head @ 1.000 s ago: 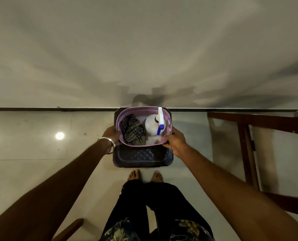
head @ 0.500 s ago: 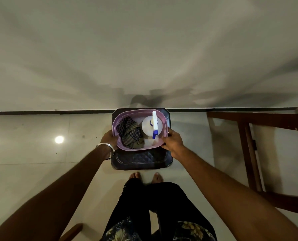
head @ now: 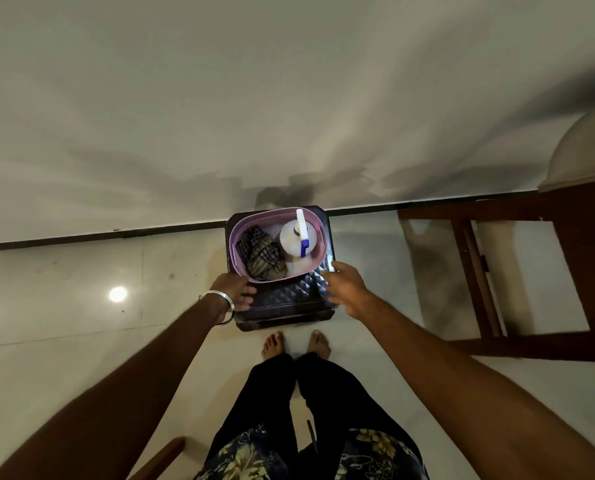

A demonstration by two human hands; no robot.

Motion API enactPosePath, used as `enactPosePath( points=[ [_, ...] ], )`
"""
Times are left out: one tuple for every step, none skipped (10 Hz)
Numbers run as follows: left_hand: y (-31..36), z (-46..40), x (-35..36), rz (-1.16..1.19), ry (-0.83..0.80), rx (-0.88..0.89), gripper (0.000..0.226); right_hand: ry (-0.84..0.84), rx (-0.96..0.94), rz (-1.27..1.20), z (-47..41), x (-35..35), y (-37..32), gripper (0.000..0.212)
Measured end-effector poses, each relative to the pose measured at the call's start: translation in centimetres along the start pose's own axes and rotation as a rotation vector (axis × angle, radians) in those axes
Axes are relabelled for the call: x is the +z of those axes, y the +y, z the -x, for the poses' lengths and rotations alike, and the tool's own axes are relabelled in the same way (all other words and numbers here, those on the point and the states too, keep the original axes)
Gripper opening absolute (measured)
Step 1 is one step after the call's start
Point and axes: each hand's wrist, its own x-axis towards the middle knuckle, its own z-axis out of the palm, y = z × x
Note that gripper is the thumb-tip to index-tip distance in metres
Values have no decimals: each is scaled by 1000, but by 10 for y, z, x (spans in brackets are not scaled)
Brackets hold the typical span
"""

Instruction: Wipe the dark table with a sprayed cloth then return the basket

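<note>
A pink oval basket [head: 234, 251] rests on the far part of a small dark quilted table [head: 285, 299] against the wall. Inside lie a crumpled checked cloth [head: 261, 254] on the left and a white spray bottle [head: 294, 239] with a blue trigger on the right. My left hand [head: 235, 289], with a metal bangle on the wrist, hovers just off the basket's near left corner, fingers apart. My right hand [head: 343, 282] is off the basket's near right corner, fingers spread, holding nothing.
A dark wooden frame with rails [head: 476, 271] stands to the right, with a pale rounded object [head: 587, 150] above it. A wooden piece [head: 164, 455] pokes in at the bottom left. My bare feet [head: 296, 344] stand just before the table on a glossy pale floor.
The basket was carried in both hands and set down on the table nearer the wall. Both hands have let go and drawn back toward me.
</note>
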Motion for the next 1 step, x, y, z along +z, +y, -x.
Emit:
enactPosePath(
  points=[
    [-4,32,10,-54,-48,-23,25,64,-46,59,26,-15,6,39]
  ],
)
